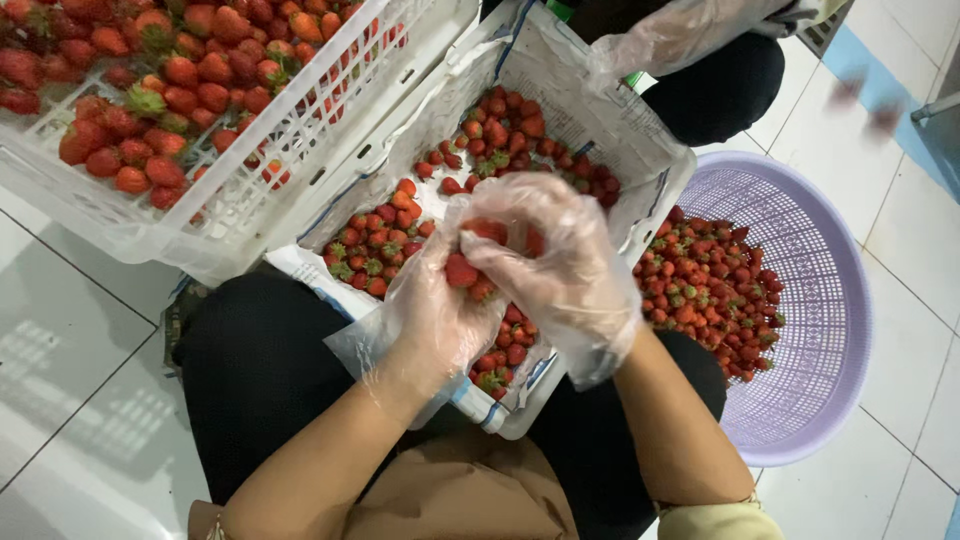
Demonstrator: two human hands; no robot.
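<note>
Left hand (435, 310): loose clear plastic glove, crinkled, glossy, cuff flaring open behind fingers at wrist. Right hand (560, 265): same thin transparent glove, baggy over fingers, cuff bunched just behind knuckles toward wrist. Forearms bare past cuffs. Black trousers on both thighs below hands. Tan-brown garment at lap edge. Pale yellow sleeve hem at right elbow.

White crate (250, 190) of strawberries overhung the lined box (620, 130) at upper left, blocking that side. A co-worker's gloved hand (680, 35) crowded the box's far end. Lilac basket (840, 330) pressed against its right. Open room: box centre, w/ bare tile floor (70, 400) at lower left.
</note>
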